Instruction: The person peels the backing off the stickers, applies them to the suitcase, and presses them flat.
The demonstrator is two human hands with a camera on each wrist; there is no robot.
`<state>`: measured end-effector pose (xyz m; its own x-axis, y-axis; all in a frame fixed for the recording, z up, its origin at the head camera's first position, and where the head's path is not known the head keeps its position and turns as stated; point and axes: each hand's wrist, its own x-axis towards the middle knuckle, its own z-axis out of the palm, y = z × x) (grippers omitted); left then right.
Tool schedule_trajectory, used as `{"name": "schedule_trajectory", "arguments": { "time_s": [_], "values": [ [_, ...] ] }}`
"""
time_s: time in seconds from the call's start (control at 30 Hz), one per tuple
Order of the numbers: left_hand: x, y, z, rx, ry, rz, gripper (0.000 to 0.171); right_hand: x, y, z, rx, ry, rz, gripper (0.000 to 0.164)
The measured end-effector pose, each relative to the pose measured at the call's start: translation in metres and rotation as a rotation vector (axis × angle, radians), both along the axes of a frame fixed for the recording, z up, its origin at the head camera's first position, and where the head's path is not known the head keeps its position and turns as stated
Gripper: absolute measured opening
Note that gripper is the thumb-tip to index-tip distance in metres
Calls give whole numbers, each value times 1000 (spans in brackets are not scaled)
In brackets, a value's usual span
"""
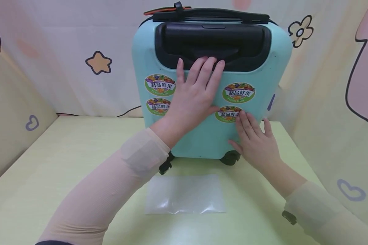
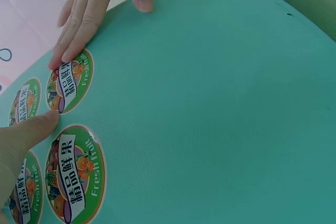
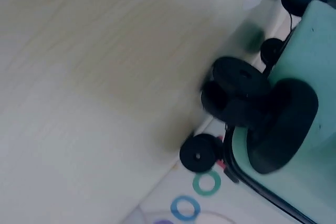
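A mint-green suitcase [image 1: 202, 141] stands upright on the table, with several oval "Fresh fruit" stickers on its face. My left hand [image 1: 194, 93] lies flat against the suitcase, fingertips at the black handle recess [image 1: 214, 42]. Its thumb [image 2: 29, 132] points at the lower right sticker [image 1: 226, 117]. The fingers of my right hand [image 1: 257, 143] are nearly straight and press on that sticker's right edge. Beside my left hand are the two left stickers, the lower one [image 1: 157, 107] partly covered. The right wrist view shows black wheels [image 3: 236, 90] under the suitcase, but no hand.
A clear, shiny sheet [image 1: 185, 195] lies on the pale table [image 1: 79, 163] in front of the suitcase. Patterned cloth [image 1: 70, 68] hangs behind and at both sides. A black carry handle [image 1: 211, 14] runs along the suitcase top.
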<state>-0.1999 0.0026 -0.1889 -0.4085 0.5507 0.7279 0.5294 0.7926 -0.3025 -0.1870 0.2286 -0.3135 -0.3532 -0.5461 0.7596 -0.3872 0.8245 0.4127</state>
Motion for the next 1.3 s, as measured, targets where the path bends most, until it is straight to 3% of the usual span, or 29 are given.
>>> {"name": "schedule_trajectory", "arguments": {
  "time_s": [0.23, 0.47, 0.57, 1.03, 1.3],
  "values": [
    [1, 1, 1, 16, 7, -9, 88, 6, -4, 2, -8, -156, -17, 68],
    [1, -2, 1, 31, 12, -12, 83, -7, -29, 8, 80, 36, 53, 63],
    [2, -1, 2, 42, 10, -17, 78, -14, -34, 11, 94, 58, 42, 61],
    [3, 2, 2, 40, -12, -4, 75, -14, -37, 10, 71, 48, 26, 63],
    [4, 4, 4, 64, 12, -13, 74, -15, -29, 14, 39, 32, 34, 65]
  ]
}}
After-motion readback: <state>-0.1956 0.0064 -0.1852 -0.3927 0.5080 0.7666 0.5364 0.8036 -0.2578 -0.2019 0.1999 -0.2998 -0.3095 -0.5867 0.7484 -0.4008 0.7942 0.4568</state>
